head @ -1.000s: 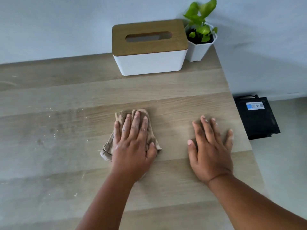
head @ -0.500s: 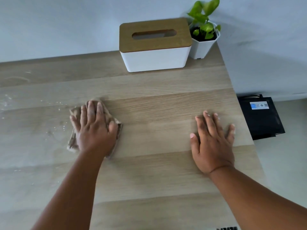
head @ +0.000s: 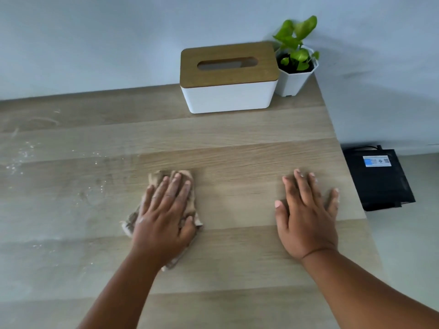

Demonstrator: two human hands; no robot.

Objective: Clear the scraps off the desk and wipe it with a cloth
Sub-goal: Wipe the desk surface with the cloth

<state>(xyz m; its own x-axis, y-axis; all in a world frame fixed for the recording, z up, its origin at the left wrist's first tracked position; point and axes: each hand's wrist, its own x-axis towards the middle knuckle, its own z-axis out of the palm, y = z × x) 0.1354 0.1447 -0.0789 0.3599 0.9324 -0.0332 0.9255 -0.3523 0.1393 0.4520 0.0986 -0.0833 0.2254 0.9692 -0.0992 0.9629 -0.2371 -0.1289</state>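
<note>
Now the left hand (head: 164,219) is pressing a tan cloth (head: 190,211) flat on the wooden desk (head: 237,148), fingers spread.
Right hand (head: 306,219) is lying open, palm down, holding nothing. Black box (head: 380,179) beside the desk is wearing a label too blurred to read. Tissue box (head: 228,78) is hiding its contents; white pot (head: 294,78) is holding a leafy plant. White specks (head: 21,157) are lying left.

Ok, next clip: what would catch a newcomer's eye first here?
Two bare hands lie flat on the wooden desk: the left hand presses a crumpled beige cloth, the right hand lies spread with nothing under it. At the back right a white tissue box stands beside a small potted plant. White specks dust the desk's left side.
</note>
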